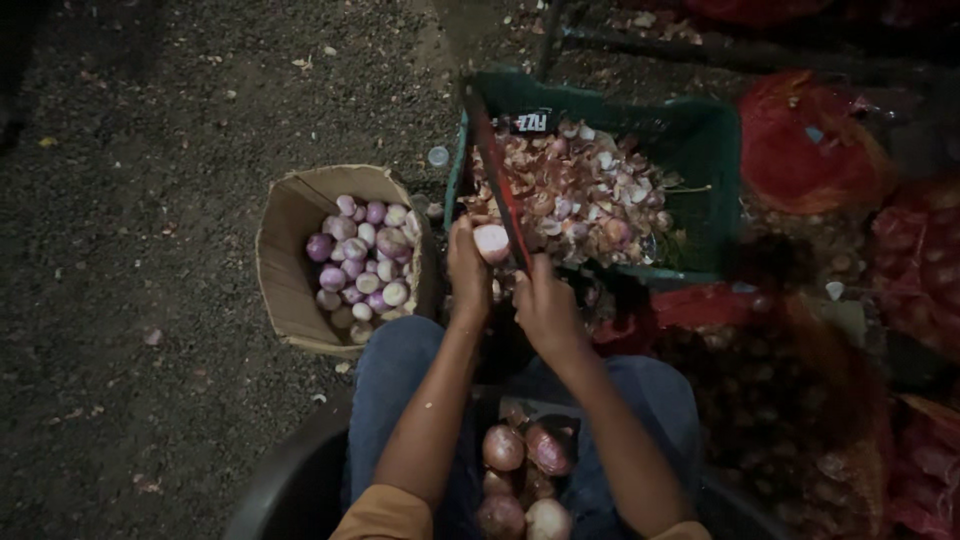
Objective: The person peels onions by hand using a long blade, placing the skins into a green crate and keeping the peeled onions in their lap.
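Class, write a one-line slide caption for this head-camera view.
Left hand presses a peeled onion against a fixed blade steadied by the right hand, between a cardboard box and green crate.

Both forearms are reaching forward from the bottom of the view, bare below orange sleeves, and are converging above the knees, which are covered in blue trousers. The left hand [467, 268] is rising with its back toward the camera, its fingers curling closed around a peeled onion [491, 243] at their tips. The right hand [546, 308] is sitting just beside the onion, slightly lower and nearer the body, knuckles up, its fingers folding shut around the lower end of a long red-edged blade [497, 178]. The two hands are nearly touching, wrists bending slightly upward.
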